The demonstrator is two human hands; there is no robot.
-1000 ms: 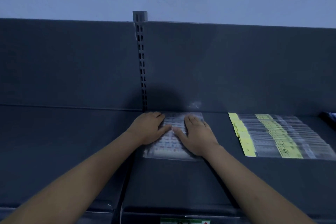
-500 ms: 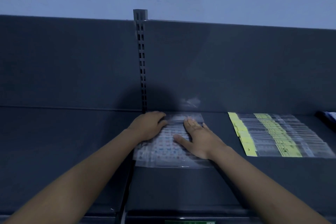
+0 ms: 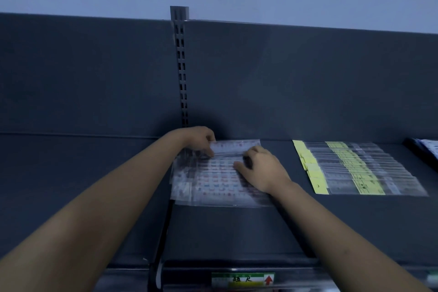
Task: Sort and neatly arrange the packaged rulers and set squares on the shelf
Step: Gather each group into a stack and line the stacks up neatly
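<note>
A spread of clear-packaged rulers with red and blue print point(image 3: 220, 182) lies fanned on the dark shelf point(image 3: 237, 232) near the back panel. My left hand point(image 3: 201, 141) pinches the left end of the rearmost ruler pack point(image 3: 237, 144), fingers curled on it. My right hand point(image 3: 260, 168) rests on the fanned packs with its fingertips curled at the pack's right part. To the right lies a neat overlapping row of ruler packs with yellow labels point(image 3: 350, 168).
A slotted upright post point(image 3: 181, 66) rises behind my left hand. A dark-edged item with pale packs point(image 3: 424, 149) sits at the far right. A green and white price label with a red arrow point(image 3: 244, 280) is on the shelf's front edge.
The stack has been fanned out toward me into overlapping rows. My left hand went from lying flat to pinching the rearmost pack, and my right hand curled its fingers.
</note>
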